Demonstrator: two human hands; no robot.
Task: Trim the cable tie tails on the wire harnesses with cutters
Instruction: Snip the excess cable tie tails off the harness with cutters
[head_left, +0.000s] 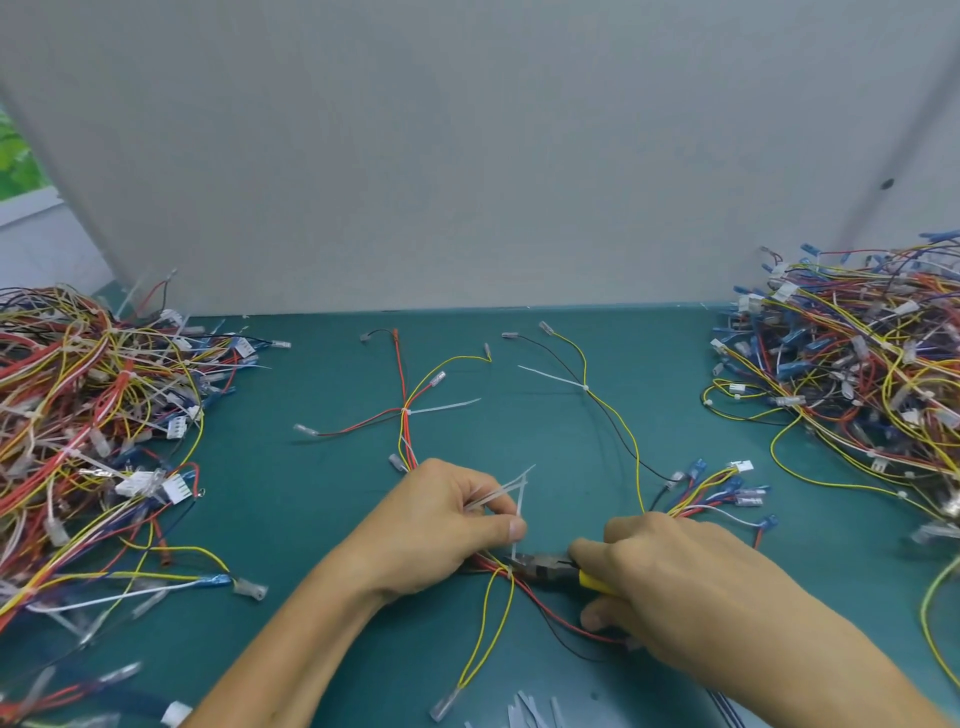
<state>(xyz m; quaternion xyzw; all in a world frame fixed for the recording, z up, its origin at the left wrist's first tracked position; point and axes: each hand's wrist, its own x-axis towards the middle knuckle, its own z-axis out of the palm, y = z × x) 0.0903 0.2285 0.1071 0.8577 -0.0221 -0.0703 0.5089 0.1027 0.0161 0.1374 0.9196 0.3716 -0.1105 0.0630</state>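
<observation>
The mat (322, 519) ends at the top against a grey panel (467, 156) that runs across the frame. A heap of harnesses (78, 415) crowds the left edge and another heap (857, 374) fills the right edge. Between them, the centre of the mat is bare apart from the thin branches of one spread harness (407, 413). Cut tails (530, 709) lie at the bottom edge.

That harness has red, yellow and black wires with clear and blue terminals, and its bundle passes between the hands at lower centre. White tie tails (519, 512) stick up from it. The left hand (441, 525) pinches them between thumb and curled fingers.

The right hand (691, 587) is closed round the yellow handles of the cutters (545, 565). The cutters lie almost level, long axis left to right, with the dark nose pointing left at the foot of a tail, just below the left thumb. Whether the blades are closed on the tail cannot be told.
</observation>
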